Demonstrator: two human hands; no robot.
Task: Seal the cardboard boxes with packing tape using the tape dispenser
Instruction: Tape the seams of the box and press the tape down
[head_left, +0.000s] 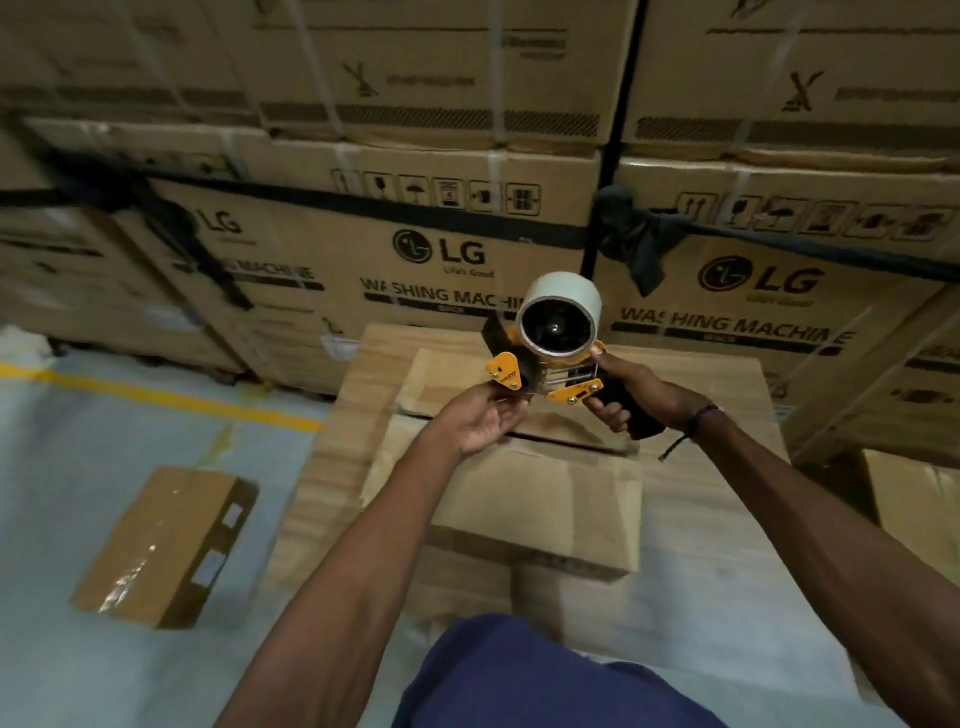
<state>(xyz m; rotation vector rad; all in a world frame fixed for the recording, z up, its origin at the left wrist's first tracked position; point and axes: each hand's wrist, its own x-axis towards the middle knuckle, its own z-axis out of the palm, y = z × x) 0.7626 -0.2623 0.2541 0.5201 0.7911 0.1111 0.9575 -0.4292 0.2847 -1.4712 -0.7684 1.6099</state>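
Fingers (613, 410) grip dispenser (550, 358) over box (524, 488); grey floor (78, 447), LG cartons (363, 270) behind

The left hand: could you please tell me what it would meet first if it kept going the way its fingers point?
The left hand already touches the tape dispenser at its front end, so it meets that first.

Single head-worn view, wide-angle, aimed forward and steeply down. Both forearms are seen entering from the bottom edge, so the left hand (480, 421) and right hand (636, 397) are framed close, just above centre. The cardboard box (545, 499) directly below them is viewed from above, at arm's reach. The stacked cartons (363, 260) behind are seen face-on, filling the upper half. The floor (78, 467) is caught lower left. Edges are bent by lens distortion.
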